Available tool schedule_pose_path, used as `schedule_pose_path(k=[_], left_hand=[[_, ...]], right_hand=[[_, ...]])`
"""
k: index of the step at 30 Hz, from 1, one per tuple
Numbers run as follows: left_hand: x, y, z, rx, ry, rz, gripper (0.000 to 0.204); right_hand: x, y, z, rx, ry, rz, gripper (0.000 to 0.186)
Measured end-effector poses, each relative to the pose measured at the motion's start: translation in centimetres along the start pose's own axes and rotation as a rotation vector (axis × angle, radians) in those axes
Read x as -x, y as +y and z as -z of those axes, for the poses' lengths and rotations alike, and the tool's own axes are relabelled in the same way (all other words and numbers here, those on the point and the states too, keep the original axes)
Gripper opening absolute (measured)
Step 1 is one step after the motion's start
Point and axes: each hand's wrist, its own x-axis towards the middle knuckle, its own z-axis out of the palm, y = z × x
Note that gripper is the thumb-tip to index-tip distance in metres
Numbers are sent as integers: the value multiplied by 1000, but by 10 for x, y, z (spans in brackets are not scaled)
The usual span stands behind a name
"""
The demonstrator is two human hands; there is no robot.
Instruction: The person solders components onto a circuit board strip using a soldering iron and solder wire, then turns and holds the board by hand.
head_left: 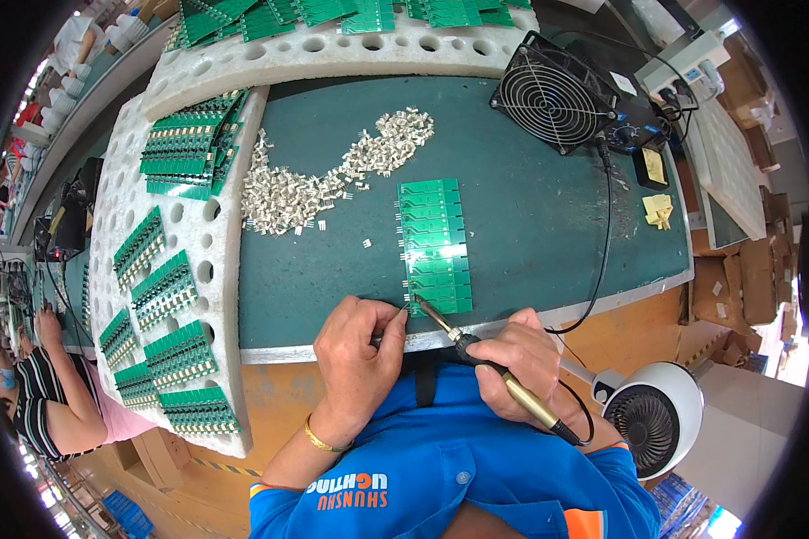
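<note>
On the worktop (530,229), a glossy green circuit board (436,242), left hand (358,346) pinched closed, right hand (523,357) around a soldering iron (530,402).

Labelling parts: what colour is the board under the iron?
The board is green; head view shows it best.

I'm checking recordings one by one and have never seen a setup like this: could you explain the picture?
There is no machine doing the work, just a person's bare hands. The single picture comes from a wide camera worn on the head, looking down, so straight edges bend.

The right hand holds a soldering iron, its tip at the near end of a green circuit board. The left hand is at that board's near left corner; what its fingertips pinch, if anything, is too small to tell.

The green table also bears a pile of small white parts and a black fan. More boards rest on white foam at left.
</note>
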Motion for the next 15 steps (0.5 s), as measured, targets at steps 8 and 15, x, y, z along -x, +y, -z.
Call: schedule_pose_path(k=[8,15], left_hand=[[0,0,2,11,-13,6,14],[0,-1,6,-7,-63,-19,11]], right_hand=[[5,-4,2,14,-57,-15,28],[13,-6,-1,42,-52,-31,18]])
